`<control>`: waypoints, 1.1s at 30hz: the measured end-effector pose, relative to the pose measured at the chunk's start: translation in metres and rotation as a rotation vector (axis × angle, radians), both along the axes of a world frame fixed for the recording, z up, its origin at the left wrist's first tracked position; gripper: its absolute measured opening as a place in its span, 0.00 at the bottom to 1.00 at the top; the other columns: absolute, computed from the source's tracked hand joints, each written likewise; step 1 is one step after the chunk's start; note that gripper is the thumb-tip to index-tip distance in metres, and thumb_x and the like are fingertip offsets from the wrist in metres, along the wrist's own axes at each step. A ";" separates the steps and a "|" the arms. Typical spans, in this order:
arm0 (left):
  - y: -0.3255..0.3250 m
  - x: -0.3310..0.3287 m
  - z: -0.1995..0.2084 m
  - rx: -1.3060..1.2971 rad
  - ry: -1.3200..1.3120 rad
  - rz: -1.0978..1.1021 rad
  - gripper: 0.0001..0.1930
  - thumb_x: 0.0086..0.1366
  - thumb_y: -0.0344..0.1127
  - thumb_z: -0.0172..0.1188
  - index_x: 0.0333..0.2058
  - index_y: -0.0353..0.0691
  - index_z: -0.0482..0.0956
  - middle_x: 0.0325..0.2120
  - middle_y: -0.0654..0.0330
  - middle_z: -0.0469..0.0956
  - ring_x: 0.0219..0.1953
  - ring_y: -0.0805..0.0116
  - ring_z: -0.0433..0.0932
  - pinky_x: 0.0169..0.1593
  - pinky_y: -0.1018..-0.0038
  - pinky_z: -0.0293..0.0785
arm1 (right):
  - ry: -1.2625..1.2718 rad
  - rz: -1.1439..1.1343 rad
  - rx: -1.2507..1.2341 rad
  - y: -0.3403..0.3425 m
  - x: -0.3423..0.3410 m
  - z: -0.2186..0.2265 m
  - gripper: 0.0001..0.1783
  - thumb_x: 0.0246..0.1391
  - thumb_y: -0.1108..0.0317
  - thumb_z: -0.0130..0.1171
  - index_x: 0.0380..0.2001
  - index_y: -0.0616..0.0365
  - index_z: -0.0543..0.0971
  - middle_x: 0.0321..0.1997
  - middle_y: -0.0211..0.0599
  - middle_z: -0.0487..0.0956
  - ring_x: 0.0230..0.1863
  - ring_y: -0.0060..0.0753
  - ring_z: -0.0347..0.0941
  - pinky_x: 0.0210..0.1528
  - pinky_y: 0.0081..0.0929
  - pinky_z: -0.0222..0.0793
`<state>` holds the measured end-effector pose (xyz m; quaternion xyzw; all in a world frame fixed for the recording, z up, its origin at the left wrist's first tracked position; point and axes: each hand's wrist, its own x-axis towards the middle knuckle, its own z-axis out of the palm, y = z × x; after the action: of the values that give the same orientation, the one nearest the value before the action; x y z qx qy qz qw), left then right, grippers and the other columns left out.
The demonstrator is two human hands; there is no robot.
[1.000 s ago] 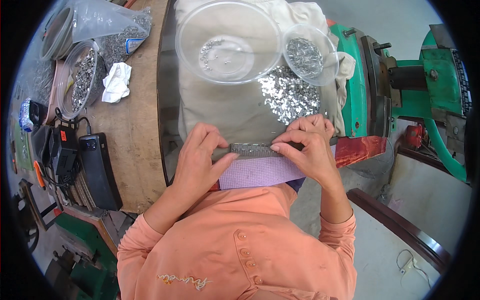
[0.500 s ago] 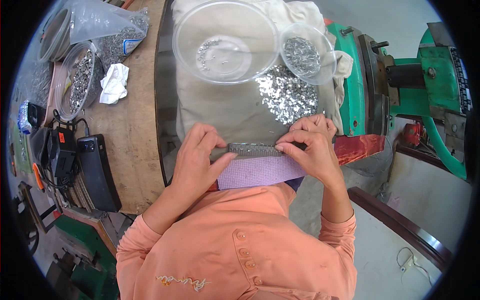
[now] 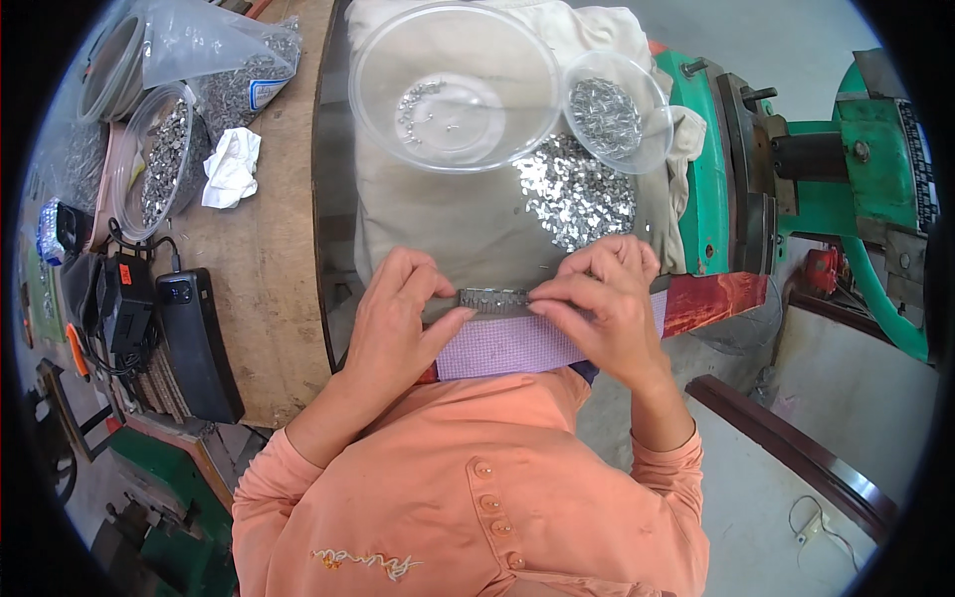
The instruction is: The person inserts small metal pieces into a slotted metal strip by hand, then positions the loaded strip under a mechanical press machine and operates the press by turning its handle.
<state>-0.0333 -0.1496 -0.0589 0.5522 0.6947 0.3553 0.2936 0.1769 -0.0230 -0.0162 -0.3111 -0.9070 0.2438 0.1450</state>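
A short dark-grey row of small metal pieces point(image 3: 493, 298) lies level between my hands, over the edge of a lilac checked cloth point(image 3: 507, 343). My left hand point(image 3: 400, 310) has its thumb and forefinger at the row's left end. My right hand point(image 3: 605, 306) pinches the right end, and its fingers hide part of it. Just beyond is a heap of shiny small metal pieces point(image 3: 577, 194) on beige cloth point(image 3: 438, 219). Behind the heap stand a large clear bowl point(image 3: 358, 95) with a few pieces and a smaller clear tub point(image 3: 657, 124) holding thin metal pins.
To the left, a wooden bench point(image 3: 284, 259) carries a black power bank point(image 3: 199, 338), a crumpled tissue point(image 3: 231, 169), a clear tub of metal parts point(image 3: 126, 164) and a plastic bag of parts point(image 3: 244, 75). Green machinery point(image 3: 821, 164) stands close on the right.
My right hand has slid left along the row, so less of it shows between my hands. My left hand has barely moved. The view has shifted slightly.
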 end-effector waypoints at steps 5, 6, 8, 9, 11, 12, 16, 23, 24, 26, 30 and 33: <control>0.001 0.002 0.004 0.006 -0.067 -0.004 0.14 0.51 0.28 0.72 0.33 0.34 0.75 0.37 0.53 0.71 0.42 0.51 0.74 0.44 0.62 0.72 | 0.068 0.019 0.150 -0.015 -0.009 -0.010 0.10 0.36 0.62 0.76 0.27 0.41 0.87 0.33 0.17 0.76 0.44 0.33 0.67 0.53 0.37 0.50; 0.001 0.002 0.005 0.006 -0.066 0.000 0.14 0.51 0.28 0.72 0.33 0.34 0.75 0.37 0.53 0.71 0.42 0.51 0.74 0.44 0.62 0.72 | 0.070 0.023 0.149 -0.017 -0.011 -0.009 0.10 0.36 0.62 0.76 0.27 0.41 0.87 0.33 0.17 0.76 0.44 0.33 0.67 0.53 0.37 0.50; 0.000 0.002 0.006 0.000 -0.060 -0.007 0.14 0.51 0.28 0.72 0.34 0.34 0.76 0.38 0.53 0.71 0.42 0.51 0.74 0.45 0.61 0.72 | 0.055 0.009 0.184 -0.021 -0.014 -0.008 0.10 0.36 0.62 0.76 0.27 0.42 0.87 0.34 0.18 0.76 0.44 0.34 0.67 0.52 0.39 0.50; 0.000 0.001 0.005 0.000 -0.060 -0.006 0.14 0.51 0.28 0.72 0.34 0.34 0.76 0.38 0.53 0.71 0.42 0.51 0.74 0.45 0.61 0.72 | 0.056 0.010 0.184 -0.023 -0.016 -0.008 0.10 0.36 0.62 0.76 0.27 0.42 0.87 0.34 0.18 0.76 0.44 0.34 0.67 0.52 0.39 0.50; 0.000 0.000 0.003 0.023 -0.017 -0.015 0.15 0.51 0.28 0.73 0.34 0.35 0.76 0.39 0.57 0.71 0.35 0.64 0.74 0.36 0.71 0.73 | 0.054 0.011 0.205 -0.024 -0.020 -0.009 0.11 0.35 0.62 0.76 0.27 0.42 0.87 0.36 0.19 0.76 0.44 0.35 0.67 0.51 0.39 0.51; 0.000 0.000 0.003 0.021 -0.016 -0.013 0.15 0.51 0.28 0.73 0.34 0.35 0.76 0.39 0.57 0.71 0.35 0.64 0.74 0.36 0.71 0.73 | 0.056 0.014 0.203 -0.025 -0.020 -0.010 0.11 0.35 0.62 0.76 0.27 0.42 0.87 0.36 0.19 0.76 0.44 0.35 0.67 0.51 0.39 0.51; 0.001 0.001 0.004 0.040 -0.006 -0.013 0.15 0.51 0.28 0.73 0.34 0.35 0.76 0.38 0.57 0.71 0.35 0.62 0.74 0.35 0.70 0.72 | 0.030 0.028 0.220 -0.026 -0.022 -0.011 0.09 0.37 0.63 0.74 0.27 0.44 0.86 0.38 0.18 0.76 0.46 0.35 0.67 0.52 0.40 0.51; 0.001 0.001 0.004 0.048 0.005 -0.016 0.15 0.50 0.28 0.73 0.34 0.35 0.76 0.37 0.55 0.71 0.39 0.56 0.74 0.40 0.66 0.72 | 0.046 0.030 0.195 -0.028 -0.025 -0.014 0.12 0.32 0.68 0.74 0.27 0.47 0.86 0.36 0.21 0.77 0.44 0.37 0.67 0.50 0.38 0.55; 0.001 0.001 0.004 0.047 0.005 -0.015 0.15 0.50 0.28 0.73 0.34 0.35 0.76 0.37 0.55 0.71 0.39 0.56 0.74 0.40 0.66 0.72 | 0.046 0.032 0.194 -0.027 -0.025 -0.015 0.12 0.32 0.68 0.74 0.27 0.47 0.86 0.36 0.21 0.77 0.44 0.37 0.67 0.50 0.38 0.55; 0.001 0.001 0.005 0.048 0.009 -0.019 0.16 0.50 0.29 0.73 0.34 0.34 0.76 0.38 0.54 0.71 0.41 0.54 0.74 0.43 0.64 0.72 | 0.094 0.022 0.143 -0.027 -0.025 -0.020 0.13 0.31 0.68 0.74 0.27 0.47 0.86 0.35 0.21 0.76 0.44 0.37 0.67 0.50 0.39 0.55; 0.001 0.001 0.005 0.030 -0.009 -0.010 0.15 0.50 0.29 0.73 0.34 0.35 0.76 0.37 0.54 0.71 0.41 0.53 0.74 0.43 0.64 0.72 | 0.093 0.034 0.136 -0.023 -0.024 -0.021 0.12 0.31 0.68 0.74 0.27 0.47 0.86 0.36 0.21 0.77 0.44 0.35 0.67 0.52 0.38 0.54; 0.000 0.001 0.005 0.023 -0.014 -0.010 0.15 0.51 0.29 0.73 0.34 0.35 0.76 0.38 0.53 0.71 0.41 0.53 0.74 0.43 0.63 0.72 | 0.032 0.042 0.105 -0.019 -0.023 -0.011 0.10 0.37 0.66 0.74 0.28 0.43 0.87 0.37 0.16 0.77 0.47 0.33 0.67 0.54 0.40 0.50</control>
<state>-0.0324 -0.1493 -0.0538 0.5565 0.6858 0.3658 0.2936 0.1542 -0.0419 -0.0276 -0.2799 -0.9225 0.2039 0.1703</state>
